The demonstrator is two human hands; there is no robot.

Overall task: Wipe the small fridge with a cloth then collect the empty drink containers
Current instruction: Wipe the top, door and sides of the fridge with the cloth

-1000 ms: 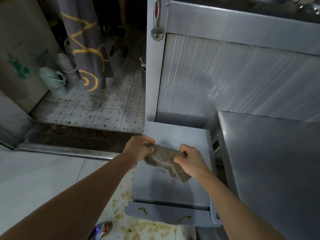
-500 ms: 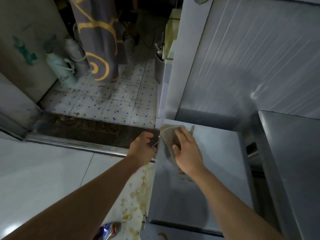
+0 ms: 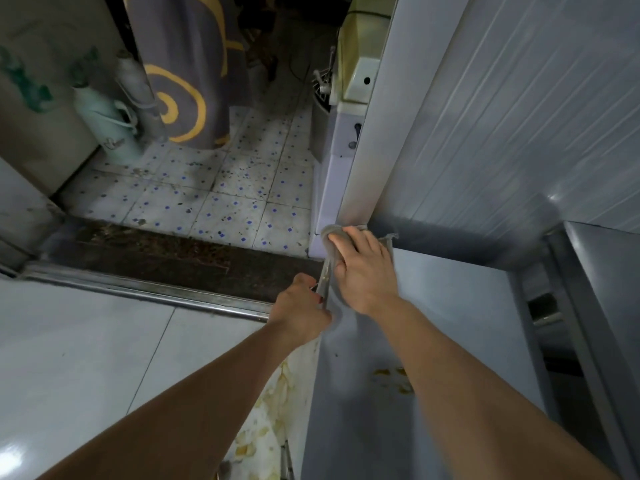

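Cloth (image 3: 330,244) under right hand (image 3: 363,271) at fridge top (image 3: 450,306) far-left corner.

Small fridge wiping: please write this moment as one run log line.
step: wiping | right hand: pressing cloth on small fridge top, far-left corner | left hand: gripping left edge | yellowish stains: uncleaned

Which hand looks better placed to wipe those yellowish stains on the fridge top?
Probably the right hand: it presses the cloth flat on the fridge top, uphill of the stains. The left hand only pinches the cloth's edge.
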